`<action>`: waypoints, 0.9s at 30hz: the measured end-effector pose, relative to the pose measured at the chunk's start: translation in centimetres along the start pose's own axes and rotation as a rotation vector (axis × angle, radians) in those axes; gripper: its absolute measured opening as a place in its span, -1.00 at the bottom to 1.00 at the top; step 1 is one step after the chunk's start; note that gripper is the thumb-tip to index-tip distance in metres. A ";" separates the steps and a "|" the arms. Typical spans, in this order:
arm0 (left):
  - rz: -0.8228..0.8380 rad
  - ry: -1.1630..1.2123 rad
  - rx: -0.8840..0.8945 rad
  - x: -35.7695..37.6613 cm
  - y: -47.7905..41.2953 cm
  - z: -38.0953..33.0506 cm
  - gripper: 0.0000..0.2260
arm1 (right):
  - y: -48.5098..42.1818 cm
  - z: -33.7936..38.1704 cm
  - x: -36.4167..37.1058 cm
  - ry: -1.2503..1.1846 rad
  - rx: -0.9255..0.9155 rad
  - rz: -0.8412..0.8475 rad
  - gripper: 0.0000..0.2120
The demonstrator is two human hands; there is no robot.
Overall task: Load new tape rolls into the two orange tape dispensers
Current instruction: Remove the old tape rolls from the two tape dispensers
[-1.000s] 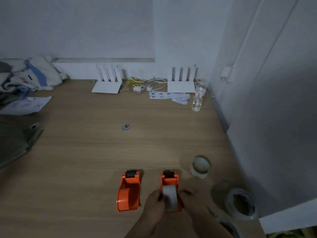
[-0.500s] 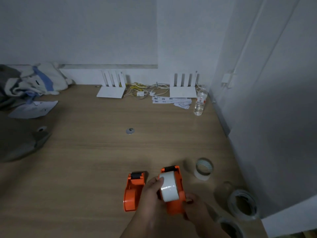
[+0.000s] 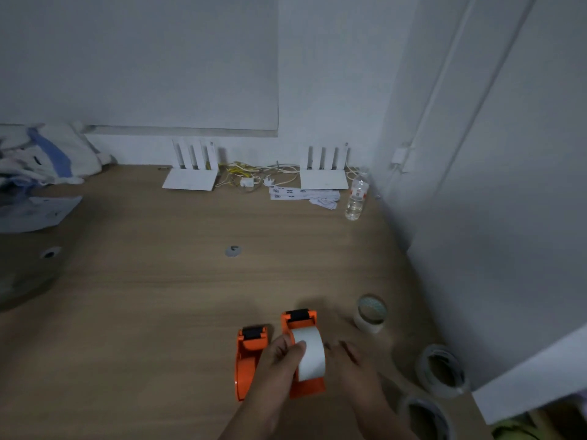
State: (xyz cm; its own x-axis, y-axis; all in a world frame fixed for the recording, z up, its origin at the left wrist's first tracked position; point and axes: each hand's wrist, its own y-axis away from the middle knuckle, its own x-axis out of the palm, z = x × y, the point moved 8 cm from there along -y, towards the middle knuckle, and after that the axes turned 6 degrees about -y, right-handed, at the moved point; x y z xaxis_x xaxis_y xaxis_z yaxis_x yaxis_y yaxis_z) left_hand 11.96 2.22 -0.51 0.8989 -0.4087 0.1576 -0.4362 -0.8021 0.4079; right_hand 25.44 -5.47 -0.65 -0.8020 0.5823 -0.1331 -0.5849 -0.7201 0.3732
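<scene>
Writing on paper slips (image 3: 303, 194) behind orange dispensers (image 3: 303, 357) is unreadable.

The bench (image 3: 158, 312) presents a matt, light wood-grain surface with fine horizontal streaks, interrupted by a small metallic-looking disc (image 3: 233, 251). Both dispensers, left (image 3: 246, 360) and right (image 3: 305, 387), are smooth orange plastic with black cutter ends, and the right unit carries a matt white tape roll (image 3: 310, 354). The spare rolls (image 3: 443, 369) appear clear and glossy, the bottle (image 3: 356, 198) is transparent plastic, and the far-left pile (image 3: 47, 154) is soft cloth.
</scene>
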 end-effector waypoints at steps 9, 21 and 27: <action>0.010 -0.196 0.058 0.3 -1.0 0.9 -0.73 | -0.2 0.1 0.4 -0.028 -0.114 0.049 -0.79; -0.126 -0.073 0.023 2.4 -2.7 2.1 -0.85 | -5.5 0.2 -5.6 0.013 -0.087 0.120 -0.84; -0.165 -0.044 0.033 3.0 -4.2 1.5 -0.80 | -11.4 0.8 -16.4 0.139 -0.074 -0.240 -0.89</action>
State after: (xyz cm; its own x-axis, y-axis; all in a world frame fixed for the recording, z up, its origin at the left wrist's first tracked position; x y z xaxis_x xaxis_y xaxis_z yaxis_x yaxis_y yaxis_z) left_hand 16.41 3.68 -3.09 0.9563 -0.2881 0.0508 -0.2841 -0.8735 0.3954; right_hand 45.36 -6.44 -1.97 -0.6452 0.6861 -0.3361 -0.7634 -0.5963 0.2483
